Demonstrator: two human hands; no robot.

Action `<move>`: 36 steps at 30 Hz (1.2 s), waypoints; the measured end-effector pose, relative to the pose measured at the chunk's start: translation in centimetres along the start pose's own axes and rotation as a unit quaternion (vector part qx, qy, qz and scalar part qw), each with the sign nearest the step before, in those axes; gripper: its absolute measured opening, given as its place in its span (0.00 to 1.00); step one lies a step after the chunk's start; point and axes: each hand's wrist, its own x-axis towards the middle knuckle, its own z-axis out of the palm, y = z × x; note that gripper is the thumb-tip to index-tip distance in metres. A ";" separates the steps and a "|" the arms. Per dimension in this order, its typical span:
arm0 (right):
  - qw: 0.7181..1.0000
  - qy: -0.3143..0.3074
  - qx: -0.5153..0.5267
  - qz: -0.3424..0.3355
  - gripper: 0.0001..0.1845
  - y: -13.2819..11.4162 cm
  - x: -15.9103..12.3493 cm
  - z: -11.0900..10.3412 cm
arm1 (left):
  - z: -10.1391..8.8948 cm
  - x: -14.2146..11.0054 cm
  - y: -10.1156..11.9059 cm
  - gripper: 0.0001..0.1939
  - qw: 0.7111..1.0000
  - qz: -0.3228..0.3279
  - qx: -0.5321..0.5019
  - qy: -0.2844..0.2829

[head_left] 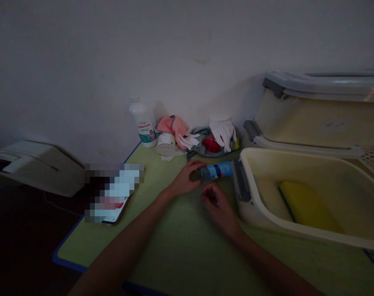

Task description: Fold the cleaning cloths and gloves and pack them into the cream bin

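A clear plastic bottle point(220, 170) with a blue label lies on its side on the green table, its right end against the cream storage box. My left hand point(187, 179) is closed around the bottle's left end, with thumb and fingers on either side of it. Just below the bottle and apart from it is my right hand point(217, 205), its fingers curled inward. Whether anything sits inside that curl is too dark to make out.
The cream box point(298, 154) stands at right with its lid point(322, 119) raised; a yellow sponge-like block point(310, 205) lies inside. Along the wall are a white bottle point(143, 125), a tub point(166, 144), cloths and gloves point(222, 131). A phone point(117, 201) rests by the table's left edge.
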 end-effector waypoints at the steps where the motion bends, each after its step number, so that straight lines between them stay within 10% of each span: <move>1: 1.000 -0.001 0.000 -0.002 0.01 0.0 0.0 0.0 | 0.0 0.0 0.1 0.28 1.000 -0.004 -0.010 -0.013; 25: 1.000 -0.023 0.008 -0.006 0.03 -0.2 -0.1 0.1 | 2.1 0.4 1.1 0.22 0.976 -0.182 0.102 0.067; 36: 0.999 -0.028 0.012 -0.016 0.05 -0.5 -0.1 0.0 | 2.0 0.2 0.5 0.11 0.976 -0.139 -0.147 0.075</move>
